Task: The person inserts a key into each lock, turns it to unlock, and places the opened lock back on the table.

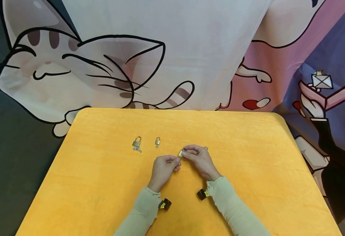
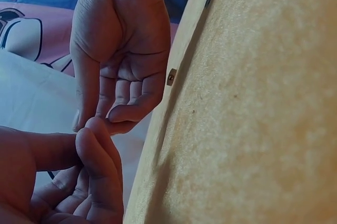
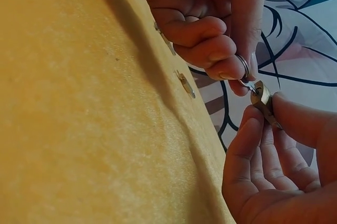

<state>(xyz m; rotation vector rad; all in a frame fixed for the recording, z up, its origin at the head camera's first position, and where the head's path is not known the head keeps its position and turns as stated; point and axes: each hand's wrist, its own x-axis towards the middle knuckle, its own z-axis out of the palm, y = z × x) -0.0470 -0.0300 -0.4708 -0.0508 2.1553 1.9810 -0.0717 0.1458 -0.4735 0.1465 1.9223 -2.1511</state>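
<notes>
My right hand (image 1: 200, 160) pinches a small brass padlock (image 3: 261, 100) between thumb and fingers, over the table. With my left hand (image 1: 164, 168) I pinch a key (image 3: 249, 84) that hangs on a split ring (image 3: 243, 66). The key's tip is right at the bottom face of the padlock; I cannot tell how deep it sits in the keyhole. In the left wrist view the fingertips of both hands meet and hide the padlock and key.
On the yellow table (image 1: 101, 183), left of my hands, lie a larger padlock (image 1: 136, 143) with keys and a smaller padlock (image 1: 157, 141). A small metal piece (image 1: 206, 147) shows just behind my right hand. A printed cloth (image 1: 207, 59) hangs beyond the table's far edge.
</notes>
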